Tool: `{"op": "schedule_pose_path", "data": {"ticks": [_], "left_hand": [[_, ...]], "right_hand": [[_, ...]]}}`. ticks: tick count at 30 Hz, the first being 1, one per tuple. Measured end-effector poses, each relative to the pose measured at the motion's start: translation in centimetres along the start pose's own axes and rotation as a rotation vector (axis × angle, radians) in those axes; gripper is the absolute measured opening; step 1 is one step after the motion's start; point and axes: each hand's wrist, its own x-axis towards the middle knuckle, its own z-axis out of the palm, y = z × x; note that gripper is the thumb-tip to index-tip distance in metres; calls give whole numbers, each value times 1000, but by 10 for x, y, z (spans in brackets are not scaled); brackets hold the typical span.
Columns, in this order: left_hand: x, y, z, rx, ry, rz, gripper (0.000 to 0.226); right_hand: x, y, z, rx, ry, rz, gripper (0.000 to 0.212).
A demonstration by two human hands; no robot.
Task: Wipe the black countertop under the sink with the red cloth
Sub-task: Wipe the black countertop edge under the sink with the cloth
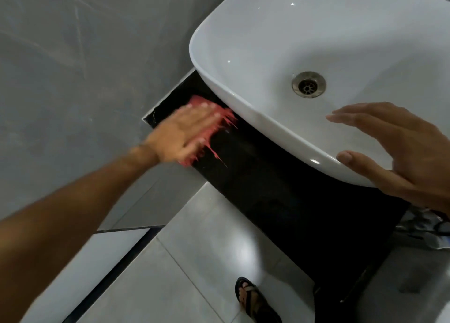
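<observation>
The black countertop [267, 188] runs diagonally under a white vessel sink [255, 42]. My left hand [185, 130] lies flat on the red cloth [220, 121], pressing it onto the counter's far left end, close to the grey wall. The hand is motion-blurred, and frayed red threads trail off the cloth's right edge. My right hand [399, 152] hovers over the sink's near rim with its fingers spread, holding nothing. Most of the cloth is hidden under my left palm.
A metal drain [308, 84] sits in the sink bowl. The grey wall [73, 66] borders the counter on the left. Below are pale floor tiles [194, 261] and my sandalled foot [253, 300]. A patterned fabric item [428, 227] lies at the counter's right end.
</observation>
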Motion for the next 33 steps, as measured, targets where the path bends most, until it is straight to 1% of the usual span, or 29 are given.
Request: {"op": "schedule_pose_path", "data": {"ticks": [2,3,5,9,12,16,17,18,19,21,24,26,29,31,33], "left_hand": [[-7,-40,-4,-10,25,-193,61],[-9,-46,-1,-19,48,-269,61],[-12,-42,3,-42,104,-361,60],[-21,-16,16,-171,322,-541,59],[-21,9,30,-371,538,-751,57],[-13,61,39,-710,814,-1036,61],[-10,77,38,-753,855,-1077,62],[-8,95,39,-764,861,-1088,62],[-7,116,41,-742,840,-1075,61],[-10,168,47,-678,730,-1024,60],[-17,260,50,-483,453,-921,59],[-22,308,51,-323,300,-837,61],[-18,366,47,-254,176,-687,64],[-7,400,43,-281,136,-571,67],[8,420,40,-244,92,-444,71]], "right_hand": [[0,0,1,7,9,4,66],[1,0,1,8,8,4,65],[2,0,1,19,3,4,65],[3,-2,0,33,1,5,69],[3,-2,-1,30,-23,0,72],[4,-4,-2,41,-41,6,74],[4,-4,-2,44,-37,8,74],[4,-4,-2,45,-33,9,74],[5,-5,-3,42,-34,10,74],[4,-8,-6,44,-37,12,72],[-2,-10,-12,28,-40,33,69],[2,-14,-9,37,-44,43,67],[5,-16,-7,38,-49,48,63],[3,-15,-7,26,-43,54,62],[3,-14,-6,29,-41,61,61]]}}
